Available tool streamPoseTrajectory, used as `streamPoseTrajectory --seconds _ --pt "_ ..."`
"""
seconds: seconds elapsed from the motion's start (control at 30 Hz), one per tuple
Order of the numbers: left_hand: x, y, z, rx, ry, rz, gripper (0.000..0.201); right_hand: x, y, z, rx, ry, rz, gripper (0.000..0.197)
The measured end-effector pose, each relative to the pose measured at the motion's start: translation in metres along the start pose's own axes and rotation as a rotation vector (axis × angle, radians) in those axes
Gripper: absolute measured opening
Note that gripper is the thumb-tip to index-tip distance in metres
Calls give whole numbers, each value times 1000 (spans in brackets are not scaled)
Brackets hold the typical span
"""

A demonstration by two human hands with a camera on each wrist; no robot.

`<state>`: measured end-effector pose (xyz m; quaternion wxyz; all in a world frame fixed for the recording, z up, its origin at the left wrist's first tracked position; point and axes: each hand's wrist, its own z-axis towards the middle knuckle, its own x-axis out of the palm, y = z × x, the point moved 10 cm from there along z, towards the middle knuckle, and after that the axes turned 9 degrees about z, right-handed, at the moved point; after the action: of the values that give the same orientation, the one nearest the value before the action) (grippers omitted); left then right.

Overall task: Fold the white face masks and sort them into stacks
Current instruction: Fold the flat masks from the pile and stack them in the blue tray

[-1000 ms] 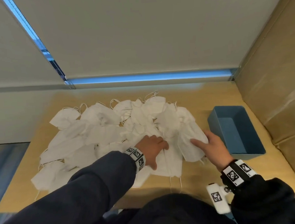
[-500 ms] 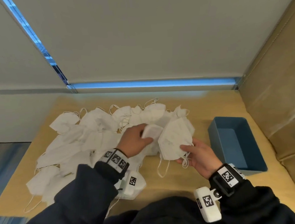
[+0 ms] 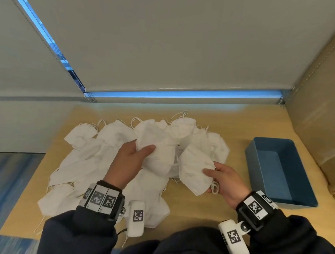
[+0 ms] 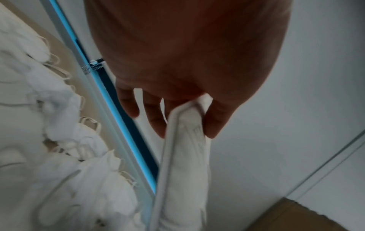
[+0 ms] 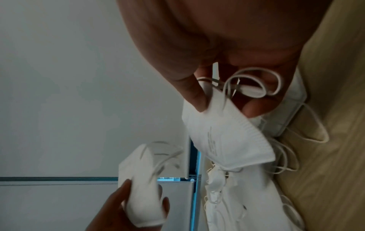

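- Table point(image 3: 214, 211): light wood, against a grey blind, tan padded wall at right.
- Mask pile point(image 3: 84, 165): loose white masks with ear loops, spread across the table's left and middle.
- Left hand point(image 3: 126, 163): raised over the pile, thumb and fingers pinching a mask point(image 3: 160, 152).
- Right hand point(image 3: 225, 182): near right of the pile, grasping a folded mask point(image 3: 195, 173) by its edge, loops in the palm.
- Blue bin point(image 3: 299, 186): right of the pile, apart from it.

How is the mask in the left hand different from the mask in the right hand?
The left hand's mask is held higher, over the pile; the right hand's mask hangs nearer the blue box. Small printing shows on the right hand's mask, none on the left hand's mask. Both are white, thumb-pinched.
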<state>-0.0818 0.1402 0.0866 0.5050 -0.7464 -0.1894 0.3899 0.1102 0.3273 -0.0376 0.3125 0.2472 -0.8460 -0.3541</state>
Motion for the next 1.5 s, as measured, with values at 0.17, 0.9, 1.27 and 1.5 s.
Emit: streamPoseTrajectory --seconds 0.17,0.9,1.27,1.5 --pt "27 -40 -15 115 235 -63 25 28 27 -9 -31 96 130 24" --pt "42 68 -11 -208 -170 -557 33 74 23 -28 -176 268 -403 34" --pt "57 105 -19 -291 -26 -400 27 26 12 -13 -102 56 5 20" --pt "69 87 -15 -207 54 -417 40 28 6 -8 -53 119 67 25"
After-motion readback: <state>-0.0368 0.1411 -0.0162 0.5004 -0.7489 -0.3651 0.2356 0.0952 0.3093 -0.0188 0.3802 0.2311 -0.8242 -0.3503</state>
